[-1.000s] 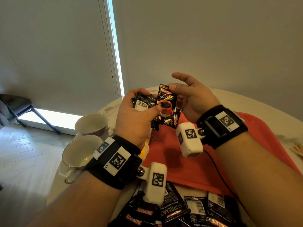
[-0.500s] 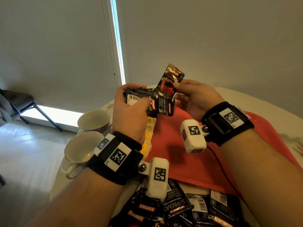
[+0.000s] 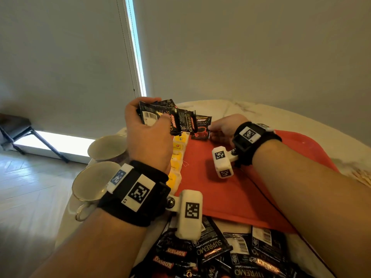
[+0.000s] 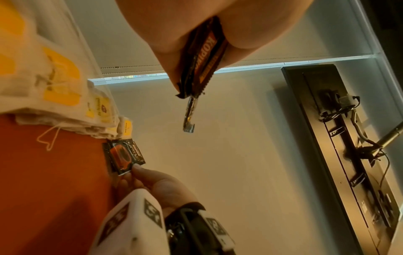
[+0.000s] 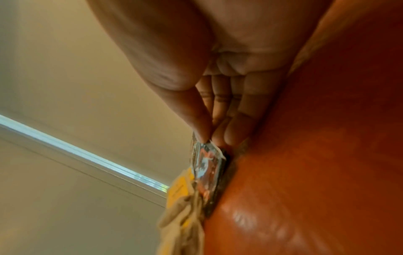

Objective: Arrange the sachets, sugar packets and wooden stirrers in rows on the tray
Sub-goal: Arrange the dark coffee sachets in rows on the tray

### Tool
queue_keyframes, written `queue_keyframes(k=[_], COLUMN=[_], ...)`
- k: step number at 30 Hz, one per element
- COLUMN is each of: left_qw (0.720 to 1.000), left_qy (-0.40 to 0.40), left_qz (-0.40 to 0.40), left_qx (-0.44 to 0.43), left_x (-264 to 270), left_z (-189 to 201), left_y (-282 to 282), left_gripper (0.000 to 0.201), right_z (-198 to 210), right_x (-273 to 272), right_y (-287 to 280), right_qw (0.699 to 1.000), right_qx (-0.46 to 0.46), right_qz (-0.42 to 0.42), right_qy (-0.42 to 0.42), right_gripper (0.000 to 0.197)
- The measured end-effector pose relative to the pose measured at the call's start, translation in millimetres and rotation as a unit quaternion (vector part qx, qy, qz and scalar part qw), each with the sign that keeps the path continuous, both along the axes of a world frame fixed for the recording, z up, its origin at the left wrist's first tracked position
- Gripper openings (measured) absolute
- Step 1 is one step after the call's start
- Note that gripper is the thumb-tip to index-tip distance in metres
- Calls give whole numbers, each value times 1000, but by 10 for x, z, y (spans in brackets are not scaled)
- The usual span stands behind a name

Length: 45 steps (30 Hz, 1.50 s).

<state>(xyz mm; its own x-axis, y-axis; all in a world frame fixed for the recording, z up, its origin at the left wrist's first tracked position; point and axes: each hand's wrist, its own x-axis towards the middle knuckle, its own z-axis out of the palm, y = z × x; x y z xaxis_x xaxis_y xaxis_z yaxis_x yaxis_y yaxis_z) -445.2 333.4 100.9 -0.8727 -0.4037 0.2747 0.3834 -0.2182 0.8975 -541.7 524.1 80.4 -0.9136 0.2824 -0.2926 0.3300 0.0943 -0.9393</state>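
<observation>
My left hand grips a fanned bunch of black coffee sachets above the red tray's far left corner; the left wrist view shows that bunch edge-on between thumb and fingers. My right hand pinches one black sachet by its right edge, low over the tray's far edge. That sachet lies beside the end of a row of yellow-and-white packets along the tray's left side. Thumb and fingers close on the sachet's corner.
Two white cups stand left of the tray at the table edge. A heap of black sachets lies at the near edge. Wooden stirrers show at the right edge. The tray's middle and right are bare red.
My right hand pulled one sachet out of the left hand's bunch, carried it up, then brought it down to the tray's far edge. The left hand rose slightly, holding the rest.
</observation>
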Motion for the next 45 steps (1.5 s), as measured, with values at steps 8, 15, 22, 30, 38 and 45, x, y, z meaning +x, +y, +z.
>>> queue_keyframes(k=[8,15,22,30,38,45], left_qw=[1000,1000,999,986,964,976], left_qy=[-14,-18,-27,-76,-86,-70], left_qz=[10,2,-17,-59,-76,-80], left_qx=[16,7,17,137,239,190], left_x=[-47,-24,3,-33,-54,-34], left_z=[-8,-26,-41,-30,11,9], left_y=[-33,-12,60,69,66,70], left_gripper=[43,42,41,37,33,36], right_z=[9,19,88,323,335,465], right_x=[-44,-16,149,540,542,591], right_y=[-45,-39,15,-208,-98,-42], right_qw=[998,998,1000,932,907,903], right_qx=[53,47,-20,-113,-171,-231], right_qz=[9,21,5,240,229,187], right_qy=[-24,-25,19,246,309,311], right_gripper=[12,8,5,57,27,11])
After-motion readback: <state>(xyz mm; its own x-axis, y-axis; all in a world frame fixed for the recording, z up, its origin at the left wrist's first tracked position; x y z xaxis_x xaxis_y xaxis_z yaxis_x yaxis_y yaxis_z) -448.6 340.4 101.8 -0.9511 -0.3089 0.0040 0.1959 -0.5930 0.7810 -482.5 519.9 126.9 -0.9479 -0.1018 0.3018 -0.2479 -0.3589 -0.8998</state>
